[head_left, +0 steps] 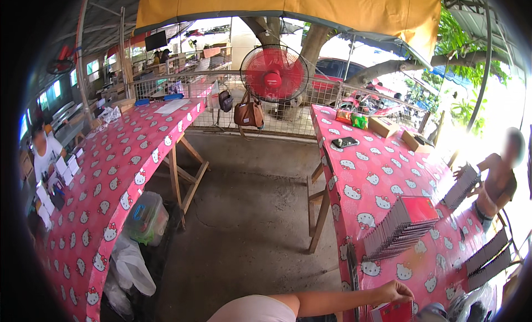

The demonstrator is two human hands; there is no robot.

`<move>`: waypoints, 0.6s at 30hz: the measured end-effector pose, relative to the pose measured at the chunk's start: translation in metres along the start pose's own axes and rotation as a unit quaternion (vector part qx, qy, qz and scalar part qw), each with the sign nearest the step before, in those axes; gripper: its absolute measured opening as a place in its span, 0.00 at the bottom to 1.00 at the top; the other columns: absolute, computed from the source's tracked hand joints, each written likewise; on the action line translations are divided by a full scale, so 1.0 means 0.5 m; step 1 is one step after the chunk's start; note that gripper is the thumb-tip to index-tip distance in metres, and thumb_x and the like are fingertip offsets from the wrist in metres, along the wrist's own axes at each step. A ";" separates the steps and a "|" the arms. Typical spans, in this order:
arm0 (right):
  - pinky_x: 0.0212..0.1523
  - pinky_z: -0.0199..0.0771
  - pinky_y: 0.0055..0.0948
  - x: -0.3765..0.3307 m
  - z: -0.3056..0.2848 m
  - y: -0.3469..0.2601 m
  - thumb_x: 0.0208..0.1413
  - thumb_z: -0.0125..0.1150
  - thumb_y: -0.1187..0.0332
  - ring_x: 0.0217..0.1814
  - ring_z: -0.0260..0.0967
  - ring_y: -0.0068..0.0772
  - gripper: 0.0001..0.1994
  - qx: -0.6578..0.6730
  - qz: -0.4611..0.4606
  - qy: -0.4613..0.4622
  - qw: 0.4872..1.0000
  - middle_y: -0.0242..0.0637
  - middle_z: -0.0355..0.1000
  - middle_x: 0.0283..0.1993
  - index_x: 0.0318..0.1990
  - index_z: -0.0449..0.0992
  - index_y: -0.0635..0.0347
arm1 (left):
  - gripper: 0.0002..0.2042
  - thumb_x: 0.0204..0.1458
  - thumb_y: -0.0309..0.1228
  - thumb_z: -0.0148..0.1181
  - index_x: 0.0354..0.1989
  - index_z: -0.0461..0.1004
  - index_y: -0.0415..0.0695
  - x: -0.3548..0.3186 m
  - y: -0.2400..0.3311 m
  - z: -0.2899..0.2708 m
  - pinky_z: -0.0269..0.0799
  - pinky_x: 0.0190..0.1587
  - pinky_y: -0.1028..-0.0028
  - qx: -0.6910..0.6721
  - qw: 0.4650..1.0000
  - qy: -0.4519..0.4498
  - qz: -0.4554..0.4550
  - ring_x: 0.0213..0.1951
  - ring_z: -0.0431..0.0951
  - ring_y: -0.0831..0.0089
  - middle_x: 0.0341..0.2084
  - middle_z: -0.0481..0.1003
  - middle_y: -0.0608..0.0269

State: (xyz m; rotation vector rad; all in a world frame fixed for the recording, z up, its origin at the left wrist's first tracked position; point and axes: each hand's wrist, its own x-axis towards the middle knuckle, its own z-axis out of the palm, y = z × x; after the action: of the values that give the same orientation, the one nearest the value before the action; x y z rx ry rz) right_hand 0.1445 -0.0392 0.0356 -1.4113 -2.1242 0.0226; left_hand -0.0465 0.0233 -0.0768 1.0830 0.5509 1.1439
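From the lower edge my left arm reaches across to the right-hand table, the sleeve showing at the bottom middle. My left hand [394, 291] is closed, its fingers bent down at the top edge of a red-covered notebook [392, 312], partly cut off by the frame's lower edge. My right hand does not show. Beyond my hand stands a tall, leaning stack of spiral-bound notebooks [396, 230] with a red cover on top. Two more rows of bound notebooks [487, 258] lie at the table's right side.
A co-worker [496, 180] at the far right holds a bundle of notebooks [461, 188]. A phone [344, 142] and open cardboard boxes [417, 141] lie on the pink table [382, 172]. Left is another pink table [111, 205], with a plastic bin [147, 218] beneath. Ahead stands a red fan [272, 75].
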 end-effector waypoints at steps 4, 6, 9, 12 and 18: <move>0.33 0.72 0.40 -0.008 -0.014 -0.003 0.47 0.65 0.55 0.32 0.71 0.47 0.21 0.003 -0.001 0.013 1.000 0.42 0.73 0.30 0.43 0.72 0.62 | 0.09 0.54 0.30 0.61 0.40 0.78 0.40 -0.004 -0.001 0.015 0.69 0.41 0.81 0.025 0.999 0.029 0.021 0.37 0.74 0.85 0.34 0.78 0.69; 0.33 0.72 0.39 -0.016 -0.029 -0.006 0.47 0.65 0.56 0.32 0.71 0.47 0.21 0.003 0.001 0.032 0.999 0.42 0.73 0.30 0.42 0.72 0.62 | 0.09 0.54 0.30 0.61 0.40 0.77 0.40 -0.006 -0.008 0.027 0.69 0.43 0.80 0.011 0.998 0.038 0.040 0.38 0.73 0.85 0.34 0.78 0.70; 0.33 0.72 0.39 -0.019 -0.053 -0.031 0.47 0.65 0.56 0.31 0.71 0.46 0.21 0.004 -0.006 0.068 0.998 0.42 0.73 0.30 0.42 0.72 0.62 | 0.08 0.55 0.29 0.60 0.40 0.76 0.38 -0.003 -0.014 0.059 0.68 0.44 0.79 -0.024 0.994 0.026 0.103 0.39 0.74 0.83 0.34 0.78 0.69; 0.32 0.72 0.38 -0.012 -0.074 -0.058 0.47 0.65 0.56 0.31 0.71 0.45 0.20 0.005 -0.014 0.110 0.994 0.41 0.73 0.30 0.42 0.72 0.62 | 0.08 0.55 0.26 0.58 0.40 0.76 0.37 -0.007 0.025 0.132 0.70 0.45 0.78 0.054 0.983 0.007 0.173 0.38 0.75 0.81 0.32 0.77 0.67; 0.31 0.68 0.31 -0.033 -0.025 -0.049 0.42 0.68 0.65 0.29 0.68 0.36 0.17 0.155 0.070 0.099 0.980 0.34 0.69 0.28 0.37 0.72 0.63 | 0.08 0.54 0.22 0.58 0.41 0.76 0.37 -0.054 0.107 0.152 0.72 0.45 0.77 0.118 0.980 0.021 0.156 0.38 0.77 0.77 0.34 0.78 0.62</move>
State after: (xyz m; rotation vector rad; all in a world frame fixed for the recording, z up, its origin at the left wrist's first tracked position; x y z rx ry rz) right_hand 0.1342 -0.0676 0.0465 -1.3144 -1.7687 0.2462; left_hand -0.0181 -0.0305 -0.0018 1.3871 0.5729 1.4017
